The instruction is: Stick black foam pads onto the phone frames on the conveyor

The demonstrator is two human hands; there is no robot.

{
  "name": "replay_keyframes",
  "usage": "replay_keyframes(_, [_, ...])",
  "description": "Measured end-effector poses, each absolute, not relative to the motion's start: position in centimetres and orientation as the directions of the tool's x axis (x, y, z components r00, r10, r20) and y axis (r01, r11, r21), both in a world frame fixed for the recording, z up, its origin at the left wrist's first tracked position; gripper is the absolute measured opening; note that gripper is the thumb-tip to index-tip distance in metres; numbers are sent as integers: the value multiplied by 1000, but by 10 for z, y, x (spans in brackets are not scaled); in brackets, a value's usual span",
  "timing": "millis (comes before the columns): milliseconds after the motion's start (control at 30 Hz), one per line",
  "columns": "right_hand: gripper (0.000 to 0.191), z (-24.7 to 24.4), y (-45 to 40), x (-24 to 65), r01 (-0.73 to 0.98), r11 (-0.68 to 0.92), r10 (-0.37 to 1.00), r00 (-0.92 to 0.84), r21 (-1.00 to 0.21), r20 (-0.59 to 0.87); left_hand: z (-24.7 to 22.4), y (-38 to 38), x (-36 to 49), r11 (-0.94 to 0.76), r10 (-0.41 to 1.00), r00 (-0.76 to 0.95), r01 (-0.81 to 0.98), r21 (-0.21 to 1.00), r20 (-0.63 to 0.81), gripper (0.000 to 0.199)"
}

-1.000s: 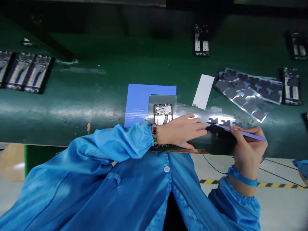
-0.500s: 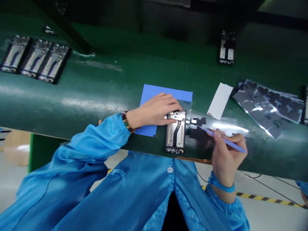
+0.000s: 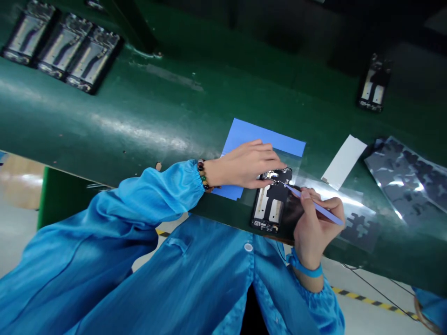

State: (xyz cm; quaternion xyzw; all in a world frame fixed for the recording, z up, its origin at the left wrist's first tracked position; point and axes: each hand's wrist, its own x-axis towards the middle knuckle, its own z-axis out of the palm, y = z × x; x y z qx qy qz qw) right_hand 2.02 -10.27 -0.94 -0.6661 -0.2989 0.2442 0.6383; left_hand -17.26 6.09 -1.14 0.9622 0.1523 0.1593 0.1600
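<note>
Wearing a blue jacket, a person works at the front edge of a green counter. A blue strap circles the right wrist, and the grip of the right hand is pinched around a slim violet-blue tool, slanted so that its thin tip is at a black piece on an opened phone. The phone lies near the front edge, between the 2 hands, and the black piece covers much of its upper part and runs down between 2 pale panels. A beaded bracelet rings the left wrist; the left hand reaches over the phone's top end, fingers and thumb touching it, though I cannot tell whether its grip is clenched there. Partly hidden by the left hand is a blue sheet. To the right lies a film with cut-out shapes. Farther over, a white card sits near overlapping dark-patterned sheets. Beyond these, 1 lone phone lies at far right, and a row of 3 opened phones at far left
</note>
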Motion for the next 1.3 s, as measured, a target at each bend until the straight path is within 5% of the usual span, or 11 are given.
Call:
replay_keyframes(933, [41,-14,-104,14,102,-40,696,717,-994,46,-10,62,-175,-894,347,898,228,387,272,39])
replay_keyframes(1100, [39,-14,-105,12,118,-29,697,714,-993,65,-9,59,-176,-912,317,918,226,341,239,29])
replay_keyframes(1300, [39,-7,-106,35,171,81,584,791,-982,185,-4,56,-172,-937,302,940,260,235,161,45])
